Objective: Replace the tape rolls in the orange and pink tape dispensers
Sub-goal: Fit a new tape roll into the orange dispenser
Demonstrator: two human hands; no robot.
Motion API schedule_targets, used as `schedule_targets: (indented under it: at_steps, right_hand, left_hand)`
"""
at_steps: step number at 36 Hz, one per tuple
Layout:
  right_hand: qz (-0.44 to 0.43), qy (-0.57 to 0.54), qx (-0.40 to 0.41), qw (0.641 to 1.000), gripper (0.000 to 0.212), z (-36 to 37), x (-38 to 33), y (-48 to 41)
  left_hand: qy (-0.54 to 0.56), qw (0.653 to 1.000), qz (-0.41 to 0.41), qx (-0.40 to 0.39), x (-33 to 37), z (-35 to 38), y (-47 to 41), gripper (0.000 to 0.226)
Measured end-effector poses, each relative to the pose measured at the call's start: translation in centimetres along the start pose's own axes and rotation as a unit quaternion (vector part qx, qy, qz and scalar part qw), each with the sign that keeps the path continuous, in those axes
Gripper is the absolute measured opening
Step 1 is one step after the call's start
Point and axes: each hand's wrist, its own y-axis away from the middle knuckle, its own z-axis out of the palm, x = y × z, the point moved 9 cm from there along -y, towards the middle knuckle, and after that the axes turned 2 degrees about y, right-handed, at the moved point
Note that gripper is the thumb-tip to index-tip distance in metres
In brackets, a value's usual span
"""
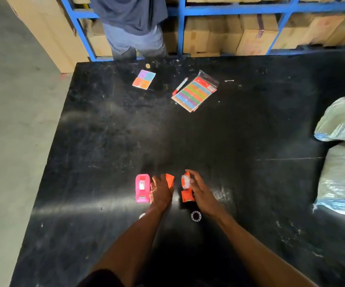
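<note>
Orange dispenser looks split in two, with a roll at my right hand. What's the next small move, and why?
Probably seat the tape roll fully into the orange half by your right hand; it sits there while your left hand covers the other orange piece.

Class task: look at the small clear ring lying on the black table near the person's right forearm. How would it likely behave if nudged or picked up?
The clear ring looks thin and hollow, so probably very light and easily slid across the black table. Lying flat, it should not roll unless tipped on edge. Its see-through look suggests smooth plastic, perhaps slippery to pinch.
</note>
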Motion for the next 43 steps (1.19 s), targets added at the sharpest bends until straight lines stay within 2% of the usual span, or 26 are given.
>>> schedule_targets:
  at_steps: [4, 7, 12, 17, 24, 35, 37, 40, 43]
  right_hand:
    - [-0.005, 0.008, 0.003, 1.0, 0.034, -0.1, 0.1, -0.4]
    - [0.004, -0.005, 0.004, 1.0, 0.034, 0.0, 0.8, -0.8]
    - [0.011, -0.004, 0.025, 1.0, 0.031, -0.3, 1.5, -1.1]
    - [0.002, 0.009, 0.032, 0.999, 0.032, -0.4, 1.2, -1.2]
    - [-0.027, 0.015, 0.023, 0.999, 0.031, -0.4, -0.7, 0.0]
    - [-0.053, 0.019, 0.034, 0.998, 0.028, 0.3, -2.3, 2.1]
    - [-0.055, 0.025, 0.028, 0.998, 0.028, 0.4, -2.8, 2.7]
    - [-0.058, 0.032, 0.023, 0.998, 0.028, 0.6, -3.6, 3.6]
    - [-0.056, 0.032, 0.016, 0.998, 0.028, 0.8, -4.1, 4.3]
  left_hand:
    - [0.03, 1.0, 0.002, 0.01, 0.2, -0.5, -0.5, 0.054]
    - [0.155, 0.988, -0.015, -0.001, 0.1, -0.8, -0.6, 0.054]
    - [0.384, 0.917, -0.025, -0.103, 1.9, -0.6, 0.0, 0.062]
    - [0.471, 0.863, 0.009, -0.184, 3.9, -1.8, 2.3, 0.067]
    - [0.484, 0.852, 0.023, -0.199, 4.8, -4.3, 5.1, 0.055]
    - [0.48, 0.857, 0.033, -0.186, 5.0, -6.3, 8.5, 0.057]
    - [0.482, 0.853, 0.036, -0.196, 5.1, -6.8, 9.3, 0.054]
    - [0.483, 0.844, 0.031, -0.229, 5.4, -7.5, 10.9, 0.037]
    - [0.484, 0.839, 0.042, -0.244, 5.3, -7.8, 11.8, 0.044]
